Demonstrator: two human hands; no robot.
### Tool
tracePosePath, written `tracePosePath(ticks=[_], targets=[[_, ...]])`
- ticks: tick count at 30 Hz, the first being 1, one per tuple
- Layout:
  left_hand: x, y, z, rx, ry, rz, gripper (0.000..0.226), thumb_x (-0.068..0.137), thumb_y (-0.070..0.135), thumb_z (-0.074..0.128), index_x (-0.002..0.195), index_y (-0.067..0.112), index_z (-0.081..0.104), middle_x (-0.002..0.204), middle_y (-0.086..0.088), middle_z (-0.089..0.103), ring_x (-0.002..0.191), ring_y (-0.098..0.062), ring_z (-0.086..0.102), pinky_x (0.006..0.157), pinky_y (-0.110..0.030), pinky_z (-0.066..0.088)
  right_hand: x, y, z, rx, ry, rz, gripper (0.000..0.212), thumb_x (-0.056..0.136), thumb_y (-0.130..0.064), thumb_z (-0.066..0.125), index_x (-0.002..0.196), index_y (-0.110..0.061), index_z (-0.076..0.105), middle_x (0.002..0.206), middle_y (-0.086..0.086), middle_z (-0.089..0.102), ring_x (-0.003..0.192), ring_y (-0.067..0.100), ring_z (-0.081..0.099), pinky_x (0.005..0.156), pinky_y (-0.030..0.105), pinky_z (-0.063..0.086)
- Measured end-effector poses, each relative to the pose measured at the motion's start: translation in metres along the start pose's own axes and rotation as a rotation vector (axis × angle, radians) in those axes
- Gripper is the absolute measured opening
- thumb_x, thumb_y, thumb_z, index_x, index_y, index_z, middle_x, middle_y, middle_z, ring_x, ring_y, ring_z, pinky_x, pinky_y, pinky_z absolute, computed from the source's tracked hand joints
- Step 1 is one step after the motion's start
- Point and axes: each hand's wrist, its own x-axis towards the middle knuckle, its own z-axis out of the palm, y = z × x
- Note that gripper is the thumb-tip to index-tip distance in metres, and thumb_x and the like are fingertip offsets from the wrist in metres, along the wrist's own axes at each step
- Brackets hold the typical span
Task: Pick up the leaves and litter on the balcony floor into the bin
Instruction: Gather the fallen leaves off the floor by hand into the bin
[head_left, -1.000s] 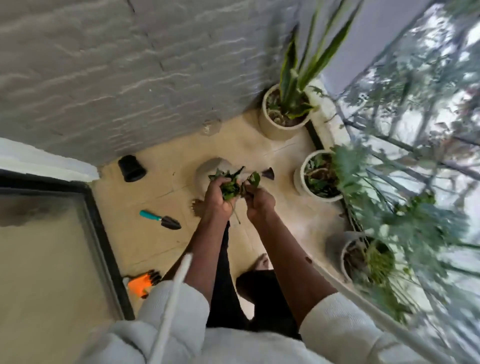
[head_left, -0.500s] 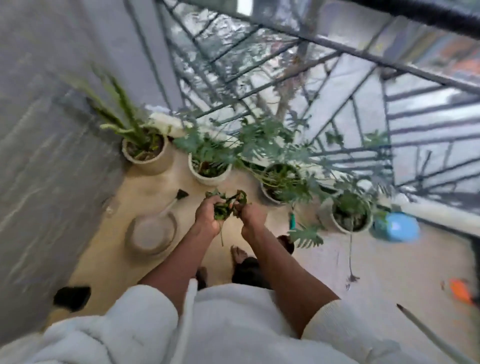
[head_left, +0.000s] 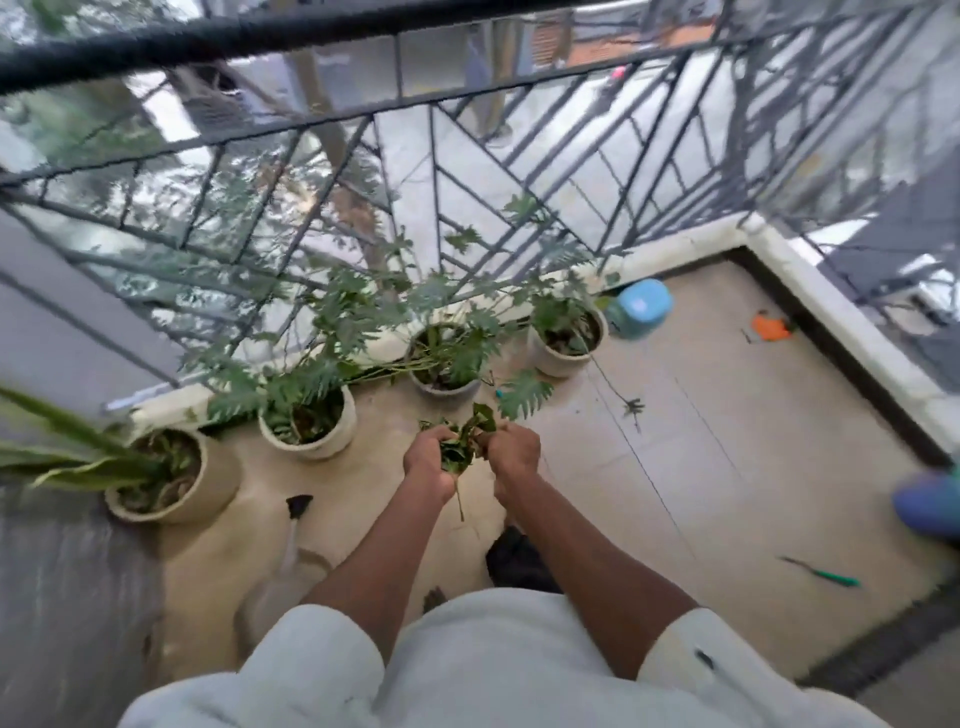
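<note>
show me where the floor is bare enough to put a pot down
The widest bare tile lies right of both hands, bordered by the blue container, the orange scrap and the green tool. A twig lies at its left edge. The strip along the railing is crowded with potted plants.

Leaves (head_left: 460, 441) dark green; floor (head_left: 727, 467) beige tile with thin dark seams. Four pots (head_left: 332, 441) cream-white, railing (head_left: 467, 171) black with a diagonal bar pattern, sleeves (head_left: 322, 670) off-white. Far right: light blue container (head_left: 641, 307), orange scrap (head_left: 771, 327); near right: green-handled tool (head_left: 826, 573).
</note>
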Motion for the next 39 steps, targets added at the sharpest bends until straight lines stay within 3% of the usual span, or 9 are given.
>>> tracePosePath(ticks=[2, 5, 9, 12, 15, 18, 23, 35, 39], targets=[[-0.006, -0.021, 0.014, 0.065, -0.052, -0.044, 0.015, 0.082, -0.006, 0.048, 0.092, 0.000, 0.058, 0.089, -0.021, 0.062, 0.072, -0.032, 0.061, 0.058, -0.035, 0.055, -0.004, 0.005, -0.026, 0.052, 0.055, 0.008, 0.003, 0.079, -0.005, 0.074, 0.081, -0.007, 0.073, 0.079, 0.011, 0.073, 0.065, 0.017, 0.060, 0.053, 0.026, 0.044], [-0.011, -0.052, 0.042, 0.199, -0.124, -0.091, 0.023, 0.082, -0.005, 0.047, 0.100, -0.002, 0.061, 0.092, -0.022, 0.064, 0.069, -0.032, 0.063, 0.048, -0.032, 0.054, -0.004, 0.009, -0.067, 0.097, 0.176, -0.018, 0.005, 0.076, -0.003, 0.074, 0.076, -0.008, 0.073, 0.076, 0.010, 0.073, 0.068, 0.020, 0.064, 0.056, 0.030, 0.047], [-0.022, -0.095, 0.086, 0.384, -0.210, -0.103, 0.026, 0.082, -0.004, 0.048, 0.104, -0.001, 0.061, 0.094, -0.022, 0.065, 0.069, -0.032, 0.062, 0.063, -0.038, 0.054, 0.002, 0.010, -0.124, 0.182, 0.289, -0.001, 0.006, 0.077, -0.005, 0.074, 0.076, -0.010, 0.072, 0.074, 0.008, 0.071, 0.063, 0.018, 0.063, 0.046, 0.024, 0.044], [-0.034, -0.134, 0.126, 0.527, -0.261, -0.122, 0.013, 0.086, -0.002, 0.048, 0.089, 0.003, 0.059, 0.079, -0.017, 0.063, 0.064, -0.028, 0.060, 0.054, -0.033, 0.052, 0.014, 0.016, -0.172, 0.249, 0.365, 0.016, 0.007, 0.075, -0.006, 0.074, 0.071, -0.009, 0.070, 0.074, 0.009, 0.072, 0.063, 0.017, 0.059, 0.053, 0.028, 0.044], [-0.036, -0.177, 0.165, 0.611, -0.321, -0.127, 0.019, 0.087, -0.003, 0.047, 0.099, 0.000, 0.061, 0.083, -0.019, 0.064, 0.066, -0.028, 0.061, 0.055, -0.033, 0.052, 0.029, 0.021, -0.224, 0.327, 0.421, 0.050, 0.010, 0.074, -0.005, 0.073, 0.067, -0.012, 0.069, 0.071, 0.007, 0.070, 0.063, 0.018, 0.059, 0.056, 0.029, 0.044], [-0.039, -0.224, 0.208, 0.689, -0.395, -0.126, 0.028, 0.084, -0.005, 0.049, 0.109, -0.001, 0.061, 0.089, -0.021, 0.064, 0.065, -0.029, 0.061, 0.058, -0.033, 0.049, 0.048, 0.022, -0.287, 0.389, 0.453, 0.057, 0.014, 0.073, -0.006, 0.074, 0.065, -0.016, 0.067, 0.071, 0.007, 0.069, 0.067, 0.021, 0.061, 0.059, 0.030, 0.047], [-0.049, -0.292, 0.291, 0.758, -0.483, -0.127, 0.019, 0.083, -0.009, 0.046, 0.090, 0.002, 0.061, 0.087, -0.021, 0.063, 0.066, -0.029, 0.060, 0.060, -0.034, 0.051, 0.086, 0.010, -0.387, 0.463, 0.451, 0.088, 0.013, 0.074, 0.000, 0.070, 0.072, -0.013, 0.069, 0.072, 0.005, 0.068, 0.066, 0.019, 0.061, 0.054, 0.023, 0.045], [-0.073, -0.454, 0.426, 1.008, -0.599, -0.212, 0.033, 0.075, -0.009, 0.052, 0.107, -0.004, 0.061, 0.100, -0.026, 0.063, 0.076, -0.035, 0.064, 0.073, -0.043, 0.053, 0.137, 0.030, -0.575, 0.725, 0.646, 0.173, 0.007, 0.076, -0.003, 0.071, 0.073, -0.008, 0.070, 0.070, 0.006, 0.068, 0.065, 0.021, 0.059, 0.055, 0.027, 0.046], [-0.073, -0.497, 0.473, 1.085, -0.643, -0.250, 0.030, 0.079, -0.009, 0.050, 0.107, -0.002, 0.060, 0.099, -0.025, 0.064, 0.073, -0.034, 0.065, 0.061, -0.037, 0.056, 0.168, 0.030, -0.628, 0.763, 0.715, 0.209, 0.006, 0.075, -0.005, 0.071, 0.070, -0.007, 0.068, 0.068, 0.009, 0.066, 0.063, 0.022, 0.057, 0.055, 0.029, 0.044]])
